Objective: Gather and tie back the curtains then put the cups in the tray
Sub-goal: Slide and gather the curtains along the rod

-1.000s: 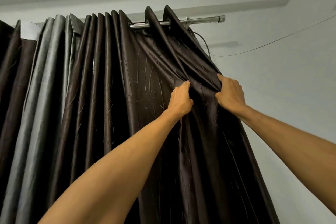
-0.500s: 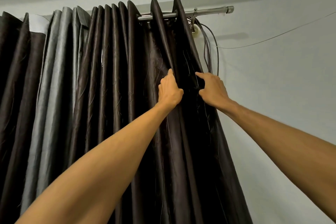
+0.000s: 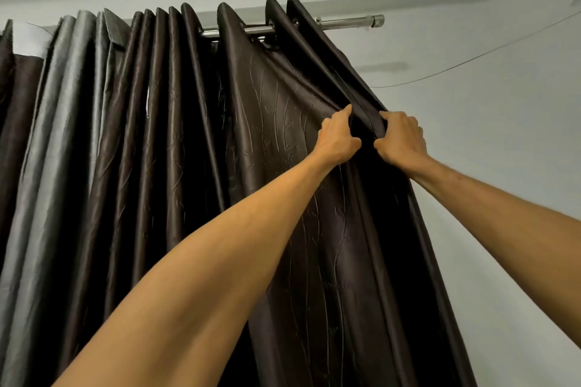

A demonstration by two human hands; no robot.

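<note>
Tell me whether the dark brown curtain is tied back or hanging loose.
Hanging loose: no tie shows around the dark brown curtain; left hand and right hand grip its folds.

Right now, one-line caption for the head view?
Left hand and right hand grip the dark brown curtain below the metal rod.

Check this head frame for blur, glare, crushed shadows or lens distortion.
Head view: both the left hand and right hand are sharp, no motion blur; light is soft and dim; folds of the brown curtain under the right hand crush to black; the grey curtain at left shows a mild sheen, not blown out; wide-angle stretch enlarges the near forearms.
</note>
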